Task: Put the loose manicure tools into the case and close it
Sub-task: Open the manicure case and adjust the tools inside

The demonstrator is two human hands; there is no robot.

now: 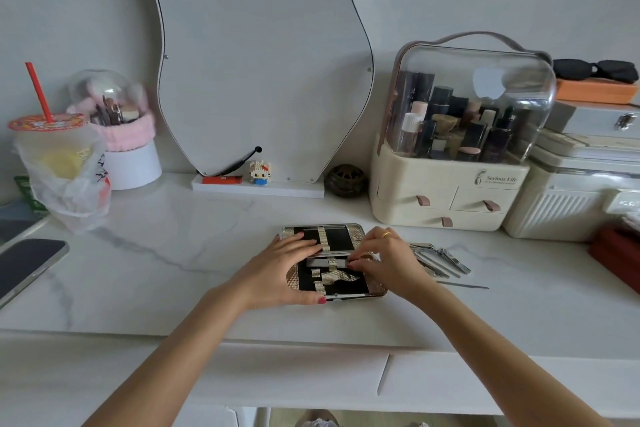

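Note:
The manicure case (pixel 341 238) lies open flat on the marble top, black inside with pale snakeskin straps and a metal rim. My left hand (pixel 282 271) rests on its left half, fingers stretched over the hinge line and thumb at the near edge. My right hand (pixel 388 262) pinches a flat silver tool (pixel 320 263) that lies across the lower half under a strap. Several loose metal tools (pixel 441 258) lie in a heap just right of the case, and a thin file (pixel 464 285) lies nearer the front.
A cream cosmetics organiser (pixel 450 191) with a clear dome stands behind right, white boxes (pixel 571 198) beside it. A mirror (pixel 256 56) leans on the wall. An iced drink in a bag (pixel 62 163) and a phone (pixel 26 267) sit at left. A red box (pixel 616 253) is far right.

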